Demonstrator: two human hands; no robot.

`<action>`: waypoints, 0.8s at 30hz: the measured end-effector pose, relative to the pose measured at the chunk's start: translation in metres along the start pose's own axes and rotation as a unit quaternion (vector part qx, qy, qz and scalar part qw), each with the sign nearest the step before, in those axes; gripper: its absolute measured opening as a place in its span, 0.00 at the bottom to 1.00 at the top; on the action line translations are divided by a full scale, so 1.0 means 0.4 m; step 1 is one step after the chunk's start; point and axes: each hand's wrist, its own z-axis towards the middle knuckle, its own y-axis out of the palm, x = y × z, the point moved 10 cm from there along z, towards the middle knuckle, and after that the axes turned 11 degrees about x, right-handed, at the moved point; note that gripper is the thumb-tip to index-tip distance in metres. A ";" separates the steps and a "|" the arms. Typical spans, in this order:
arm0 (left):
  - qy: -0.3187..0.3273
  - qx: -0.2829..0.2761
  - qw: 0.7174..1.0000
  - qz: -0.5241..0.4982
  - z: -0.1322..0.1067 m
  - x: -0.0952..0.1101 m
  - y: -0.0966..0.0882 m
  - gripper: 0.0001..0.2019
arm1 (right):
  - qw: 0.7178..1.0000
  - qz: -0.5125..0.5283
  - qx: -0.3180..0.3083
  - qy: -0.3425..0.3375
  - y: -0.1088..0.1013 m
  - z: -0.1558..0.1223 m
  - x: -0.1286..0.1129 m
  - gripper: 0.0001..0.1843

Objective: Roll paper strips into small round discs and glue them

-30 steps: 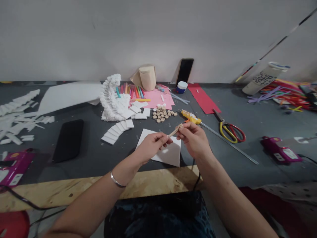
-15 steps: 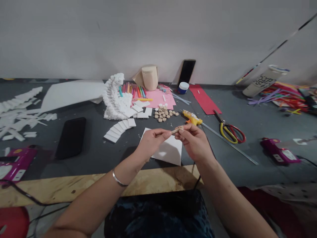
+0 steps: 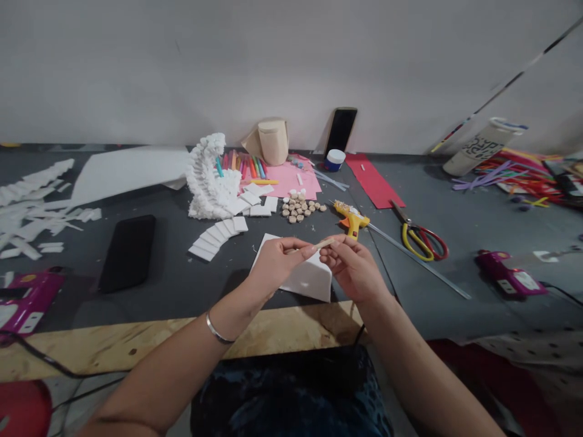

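Observation:
My left hand and my right hand meet in front of me, each pinching one end of a short wooden stick. The stick lies nearly level between the fingertips. Under the hands a white foam sheet rests on the dark table. A yellow glue gun lies just beyond my right hand, with a pile of small wooden discs to its left. A silver bracelet is on my left wrist.
White foam tiles and a white foam spiral model stand at the centre left. A black phone lies left, scissors and a metal ruler right, pink glue guns at both sides.
The stick has gone from tilted up to the right to nearly level. Both hands have shifted slightly nearer to me and stay pinched on it.

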 end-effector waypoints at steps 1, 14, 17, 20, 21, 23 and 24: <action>0.001 0.002 1.000 0.004 0.000 -0.002 0.000 0.16 | 1.000 -0.002 0.002 0.007 -0.004 0.000 0.005 0.13; 0.082 0.029 0.992 0.089 0.004 0.026 -0.011 0.14 | 0.997 -0.048 -0.021 0.065 -0.012 -0.004 0.019 0.19; 0.098 0.031 0.989 0.111 0.005 0.031 -0.014 0.13 | 0.995 -0.071 -0.029 0.057 -0.003 -0.003 0.017 0.19; 0.103 0.028 0.988 0.109 0.006 0.034 -0.015 0.13 | 0.995 -0.094 -0.018 0.036 -0.005 0.005 0.015 0.17; 0.104 0.027 0.988 0.107 0.006 0.034 -0.016 0.13 | 0.994 -0.100 -0.014 0.030 -0.008 0.009 0.015 0.17; 0.106 0.022 0.989 0.105 0.005 0.035 -0.015 0.13 | 0.994 -0.110 -0.009 0.022 -0.015 0.015 0.015 0.18; 0.106 0.021 0.988 0.107 0.004 0.036 -0.015 0.13 | 0.993 -0.118 -0.010 0.019 -0.018 0.019 0.014 0.18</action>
